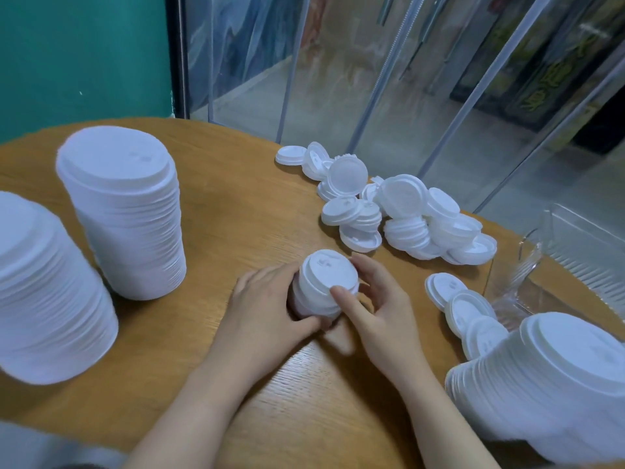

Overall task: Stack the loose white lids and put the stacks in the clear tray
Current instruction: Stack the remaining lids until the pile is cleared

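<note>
Head view
Short stack (323, 286): white lids nested, top lid raised-rimmed with a small sip mark; stands on the wooden worktop (236, 211) between both hands.
Left hand (267, 309): fingers (270, 275) curled round the stack's left side, thumb low at its base.
Right hand (378, 309): thumb on the near rim, fingers (368, 265) wrapping the far side.
Loose lids (399, 211): jumbled pile beyond the right fingers.
Clear tray (581, 252): right of that pile, at the worktop's edge.
Tall stacks (128, 211): well left of the left fingers.
</note>
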### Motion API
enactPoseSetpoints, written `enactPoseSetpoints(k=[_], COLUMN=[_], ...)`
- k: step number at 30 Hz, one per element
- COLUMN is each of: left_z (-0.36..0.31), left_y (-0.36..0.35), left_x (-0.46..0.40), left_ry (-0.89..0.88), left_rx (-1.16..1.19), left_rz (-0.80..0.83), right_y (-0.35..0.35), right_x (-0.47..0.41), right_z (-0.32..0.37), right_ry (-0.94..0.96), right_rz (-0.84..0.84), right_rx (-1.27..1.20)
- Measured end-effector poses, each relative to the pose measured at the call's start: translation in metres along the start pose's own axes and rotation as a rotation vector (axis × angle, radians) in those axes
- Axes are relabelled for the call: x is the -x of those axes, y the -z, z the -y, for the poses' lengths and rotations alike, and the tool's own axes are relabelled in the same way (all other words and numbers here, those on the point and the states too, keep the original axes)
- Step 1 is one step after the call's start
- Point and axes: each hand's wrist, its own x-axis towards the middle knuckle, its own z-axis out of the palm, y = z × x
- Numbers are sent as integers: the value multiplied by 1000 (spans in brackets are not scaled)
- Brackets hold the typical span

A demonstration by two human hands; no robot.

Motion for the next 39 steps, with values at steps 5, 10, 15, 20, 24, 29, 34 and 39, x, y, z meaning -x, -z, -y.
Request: enactPoseSetpoints(k=[5,10,15,20,24,29,34,39], left_z=[-1,-4,0,-1,-1,1,2,4], left_y=[1,4,5,3,4,3,5,8], left_x=[1,4,3,3,3,1,2,2], left_ry=[8,-11,-40,-37,-35,-36,-13,10], left_rx=[-9,8,9,8,7,14,-27,-27], left_rz=[3,7,28,20,19,14,-1,-26], right_y=[1,4,6,6,7,12,18,11], right_x=[1,1,2,3,2,-7,-48,-99], right_z=[-9,-10,-10,-10,-9,-4,1,-2], right_ry=[-14,-4,0,0,-17,-55,47,154], right_rz=[56,117,144,148,162,106,-129,-180], right_rx=[53,106,103,93,100,72,251,534])
